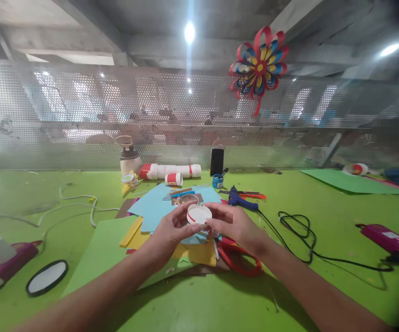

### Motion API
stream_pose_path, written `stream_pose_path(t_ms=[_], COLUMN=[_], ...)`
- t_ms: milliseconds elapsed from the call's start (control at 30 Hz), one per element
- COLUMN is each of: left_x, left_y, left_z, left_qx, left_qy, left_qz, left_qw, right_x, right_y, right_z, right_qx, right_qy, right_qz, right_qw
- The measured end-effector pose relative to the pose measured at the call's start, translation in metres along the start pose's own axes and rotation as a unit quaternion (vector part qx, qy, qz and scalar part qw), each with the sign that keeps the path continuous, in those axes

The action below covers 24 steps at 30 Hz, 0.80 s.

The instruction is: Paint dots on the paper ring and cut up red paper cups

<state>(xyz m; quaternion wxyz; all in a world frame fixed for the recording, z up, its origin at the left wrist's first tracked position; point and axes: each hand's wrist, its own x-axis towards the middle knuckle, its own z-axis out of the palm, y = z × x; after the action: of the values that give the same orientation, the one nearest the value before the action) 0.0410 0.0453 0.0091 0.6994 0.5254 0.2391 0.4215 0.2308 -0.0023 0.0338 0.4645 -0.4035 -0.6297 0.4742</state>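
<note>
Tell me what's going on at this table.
A person is holding a shallow white round piece with a red stripe between the fingertips of the left hand and right hand, above a spread of coloured paper. Red-handled scissors lie partly hidden near the right hand, and a blue glue gun lies beyond it. Farther back, a white cup with a red band lies on its side.
</note>
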Motion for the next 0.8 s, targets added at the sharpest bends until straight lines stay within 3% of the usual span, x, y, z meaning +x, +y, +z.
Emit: stream_pose_path(t_ms=[133,467,567,700,800], left_x=[0.0,0.003,0.001,-0.003,-0.003], left_y=[-0.004,-0.007,-0.005,0.0,0.004], left_z=[-0.005,-0.02,-0.021,-0.02,-0.018], left_qx=[0.017,0.083,0.095,0.036,-0.012], left_qy=[0.015,-0.027,-0.023,-0.005,0.008], left_qz=[-0.001,0.058,0.044,-0.01,-0.009], left_qw=[1.0,0.995,0.994,0.999,1.0], right_x=[0.001,-0.001,-0.001,0.001,0.002], right_y=[0.006,0.009,0.009,0.015,0.019], right_z=[0.002,0.009,0.01,0.01,0.006], right_qx=[0.007,0.002,-0.013,-0.049,-0.088], right_qy=[0.006,0.004,0.004,0.021,0.04], right_qz=[0.01,0.023,0.026,0.033,0.034], right_qw=[1.0,1.0,1.0,0.998,0.995])
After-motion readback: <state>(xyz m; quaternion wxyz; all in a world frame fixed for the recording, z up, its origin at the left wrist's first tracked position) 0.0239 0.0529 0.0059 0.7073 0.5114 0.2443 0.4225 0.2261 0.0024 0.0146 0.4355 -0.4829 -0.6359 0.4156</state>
